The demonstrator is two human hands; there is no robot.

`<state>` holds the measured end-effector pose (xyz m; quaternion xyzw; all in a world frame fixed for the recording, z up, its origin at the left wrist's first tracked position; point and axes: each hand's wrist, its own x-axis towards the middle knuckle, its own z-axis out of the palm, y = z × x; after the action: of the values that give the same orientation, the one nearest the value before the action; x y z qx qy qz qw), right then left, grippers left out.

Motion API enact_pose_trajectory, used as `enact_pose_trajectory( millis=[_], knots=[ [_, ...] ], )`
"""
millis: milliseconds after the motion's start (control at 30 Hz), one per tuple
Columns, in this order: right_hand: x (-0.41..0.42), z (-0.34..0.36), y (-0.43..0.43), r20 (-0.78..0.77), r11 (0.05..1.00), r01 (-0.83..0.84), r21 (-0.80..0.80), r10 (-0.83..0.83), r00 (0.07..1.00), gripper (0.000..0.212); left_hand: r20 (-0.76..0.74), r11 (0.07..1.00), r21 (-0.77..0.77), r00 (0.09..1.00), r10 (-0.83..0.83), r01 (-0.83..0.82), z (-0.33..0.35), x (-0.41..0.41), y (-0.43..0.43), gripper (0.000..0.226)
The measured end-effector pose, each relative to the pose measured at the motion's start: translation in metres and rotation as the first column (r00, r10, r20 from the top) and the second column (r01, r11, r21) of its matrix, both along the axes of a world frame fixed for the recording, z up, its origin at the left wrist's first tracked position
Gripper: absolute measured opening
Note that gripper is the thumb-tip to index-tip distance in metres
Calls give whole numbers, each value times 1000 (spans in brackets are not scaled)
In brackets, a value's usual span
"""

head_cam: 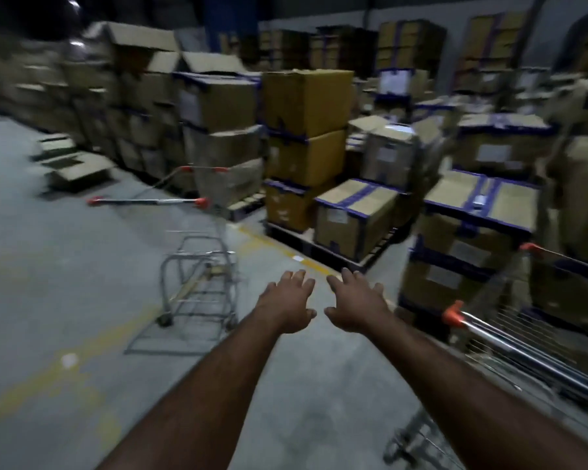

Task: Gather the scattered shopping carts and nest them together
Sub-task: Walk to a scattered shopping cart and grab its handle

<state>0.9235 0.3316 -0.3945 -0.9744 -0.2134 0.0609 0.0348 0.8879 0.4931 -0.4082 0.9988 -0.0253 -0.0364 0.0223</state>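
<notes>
A metal shopping cart [197,266] with orange handle caps stands on the concrete floor ahead and to the left, its handle bar facing me. A second cart [510,340] with an orange-capped chrome handle stands at the right edge, partly cut off by the frame. Both my arms stretch forward between the two carts. My left hand [286,300] and my right hand [353,303] hover side by side with fingers spread, palms down, holding nothing and touching neither cart. The picture is motion-blurred.
Stacks of cardboard boxes [306,130] on pallets [336,252] line the back and the right side. Flattened boxes [72,164] lie on the floor at the far left. A yellow line [92,347] runs across the grey floor.
</notes>
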Motion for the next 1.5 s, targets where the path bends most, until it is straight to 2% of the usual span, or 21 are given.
enact_pose_trajectory(
  millis=[100,200,367,533,733,900,1500],
  knots=[
    [-38,7,87,15,980,-200,0,200,980,73,39,983,-5,982,182,-182,10,-64,86,75],
    [-95,18,183,44,907,-421,21,420,906,74,76,917,19,915,396,-399,26,-158,172,75],
    [-214,37,311,154,703,-707,79,692,705,73,84,743,73,747,660,-665,51,-329,265,75],
    [-337,47,400,182,471,-877,93,858,480,82,177,529,81,535,826,-845,67,-479,309,78],
    [-459,61,475,238,236,-965,110,937,256,90,246,290,113,310,919,-950,84,-618,338,85],
    [-520,82,541,279,78,-991,110,954,106,93,263,128,82,145,954,-988,97,-686,379,90],
    [-682,143,842,355,-302,-946,116,903,-244,94,256,-225,80,-198,946,-971,138,-824,599,93]
  ],
)
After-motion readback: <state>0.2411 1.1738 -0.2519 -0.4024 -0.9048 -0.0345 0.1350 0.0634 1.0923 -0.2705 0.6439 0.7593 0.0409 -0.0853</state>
